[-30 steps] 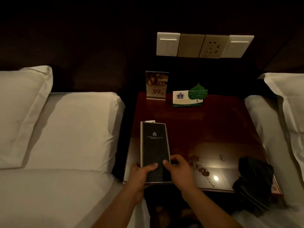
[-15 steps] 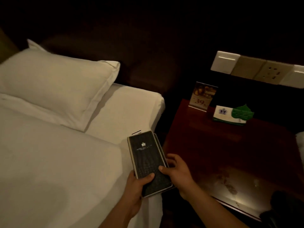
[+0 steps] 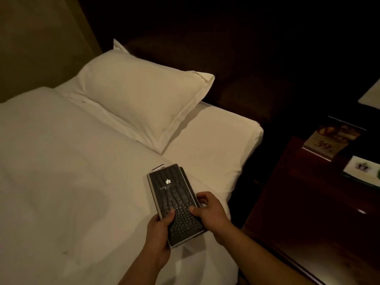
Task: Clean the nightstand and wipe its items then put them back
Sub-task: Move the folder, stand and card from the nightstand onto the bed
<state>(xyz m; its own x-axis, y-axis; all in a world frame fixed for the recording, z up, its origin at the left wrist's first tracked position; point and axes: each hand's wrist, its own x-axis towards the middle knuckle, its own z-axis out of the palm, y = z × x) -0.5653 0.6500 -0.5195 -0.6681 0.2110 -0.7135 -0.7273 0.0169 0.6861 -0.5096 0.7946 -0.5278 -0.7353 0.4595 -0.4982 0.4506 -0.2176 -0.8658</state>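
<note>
A person holds a black folder (image 3: 174, 202) over the white bed (image 3: 72, 171), just beside the nightstand (image 3: 298, 202). The left hand (image 3: 159, 235) grips the near left corner with its thumb on the cover. The right hand (image 3: 211, 212) pinches the right edge, thumb on top and fingers curled under and beside it. Two hands keep the long, flat folder level, and holding it over the sheet suggests the bed serves as a spot to park things while the nightstand top gets wiped. Whether the folder's far end touches the sheet cannot be told.

A pillow (image 3: 144, 93) lies further up the bed, well apart from the folder, so nothing blocks setting it down. On the nightstand's back edge stand a price card (image 3: 329, 140) and a white card (image 3: 364, 167), not yet taken off, and they are in the way of a full wipe.
</note>
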